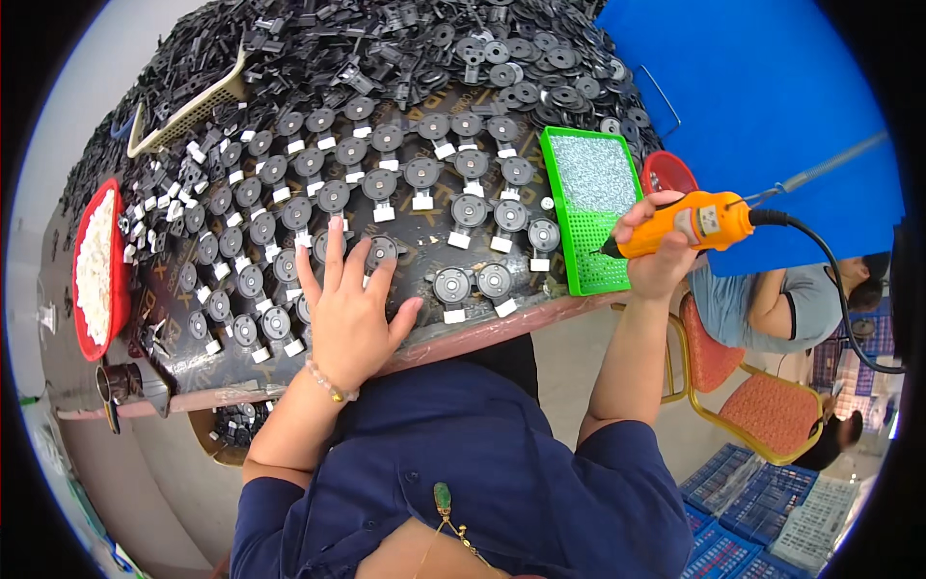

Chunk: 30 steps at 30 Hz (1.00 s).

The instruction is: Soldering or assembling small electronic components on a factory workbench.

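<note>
My left hand lies palm down with its fingers spread, over some of the round black parts near the table's front edge. Each of these round black parts has a small white block at its lower end, and they stand in rows across the table. In my right hand is an orange electric screwdriver, held sideways with its dark tip pointing left. The tip is over the lower part of a green tray, whose upper part holds a heap of small silvery pieces, probably screws.
Black plastic parts are piled along the back, with a cream basket among them. A red bowl of white pieces stands at left. Behind the green tray is a red bowl. A coiled spring and cable hang at right, near a seated person.
</note>
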{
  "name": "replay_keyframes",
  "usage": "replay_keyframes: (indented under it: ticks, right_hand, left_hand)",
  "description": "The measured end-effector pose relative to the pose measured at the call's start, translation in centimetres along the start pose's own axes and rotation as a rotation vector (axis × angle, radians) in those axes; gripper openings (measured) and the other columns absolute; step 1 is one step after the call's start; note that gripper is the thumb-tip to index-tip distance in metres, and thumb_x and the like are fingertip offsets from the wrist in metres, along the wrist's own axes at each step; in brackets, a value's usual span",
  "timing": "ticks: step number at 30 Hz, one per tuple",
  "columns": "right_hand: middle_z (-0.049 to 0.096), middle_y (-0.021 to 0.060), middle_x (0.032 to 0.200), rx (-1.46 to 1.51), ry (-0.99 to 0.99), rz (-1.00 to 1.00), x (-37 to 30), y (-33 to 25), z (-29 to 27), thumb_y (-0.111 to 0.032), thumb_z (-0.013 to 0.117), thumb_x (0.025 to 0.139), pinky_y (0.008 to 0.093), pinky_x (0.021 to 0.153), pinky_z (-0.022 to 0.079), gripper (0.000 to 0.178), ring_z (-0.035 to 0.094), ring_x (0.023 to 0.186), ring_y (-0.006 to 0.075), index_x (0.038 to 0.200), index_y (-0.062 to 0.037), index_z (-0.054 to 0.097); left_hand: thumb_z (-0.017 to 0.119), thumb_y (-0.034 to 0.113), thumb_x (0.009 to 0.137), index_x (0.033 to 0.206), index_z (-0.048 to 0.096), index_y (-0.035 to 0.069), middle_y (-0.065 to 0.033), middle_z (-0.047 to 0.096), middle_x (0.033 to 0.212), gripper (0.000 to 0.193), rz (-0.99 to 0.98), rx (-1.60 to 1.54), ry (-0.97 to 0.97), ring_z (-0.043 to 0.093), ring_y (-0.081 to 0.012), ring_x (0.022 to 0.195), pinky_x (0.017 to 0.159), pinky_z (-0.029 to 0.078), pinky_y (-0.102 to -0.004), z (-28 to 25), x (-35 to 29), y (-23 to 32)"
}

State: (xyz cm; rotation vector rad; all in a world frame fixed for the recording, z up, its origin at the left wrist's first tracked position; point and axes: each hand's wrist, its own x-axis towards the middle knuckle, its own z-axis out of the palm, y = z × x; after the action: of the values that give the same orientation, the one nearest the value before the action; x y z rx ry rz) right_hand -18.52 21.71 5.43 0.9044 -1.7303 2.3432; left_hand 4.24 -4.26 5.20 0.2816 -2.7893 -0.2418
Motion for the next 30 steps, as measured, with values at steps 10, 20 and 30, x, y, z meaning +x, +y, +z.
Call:
replay_keyframes:
  ticks: [10,20,30]
  right_hand:
    - [0.064,0.0117,0.08,0.034,0.038,0.028,-0.8,0.5,-0.5,-0.062,0.073,0.077,0.0306,0.056,0.052,0.071,0.061,0.059,0.0178,0.111,-0.003,0.054]
    - [0.064,0.0122,0.079,0.029,0.034,0.024,-0.8,0.3,-0.3,-0.062,0.073,0.077,0.0307,0.055,0.052,0.07,0.061,0.059,0.0181,0.109,-0.003,0.054]
    - [0.063,0.0139,0.083,0.217,-0.096,-0.119,-0.4,-4.0,3.8,-0.068,0.07,0.075,0.0296,0.058,0.053,0.078,0.062,0.063,0.0199,0.112,-0.0024,0.051]
  left_hand:
    - [0.076,0.029,0.077,0.107,0.07,0.013,-0.0136,0.057,0.123,0.034,-0.036,0.053,-0.016,0.033,-0.0432,0.139,0.112,0.012,-0.0662,0.7,0.0,-0.3]
    - [0.08,0.02,0.072,0.095,0.066,0.013,-0.0008,0.068,0.106,0.028,0.016,-0.044,-0.022,0.041,-0.0315,0.138,0.114,0.01,-0.0643,1.1,1.2,-1.3]
    - [0.083,0.027,0.068,0.109,0.069,0.012,-0.0011,0.07,0.099,0.045,0.014,-0.148,0.011,0.044,-0.0267,0.136,0.113,0.009,-0.0633,1.6,0.0,-0.7]
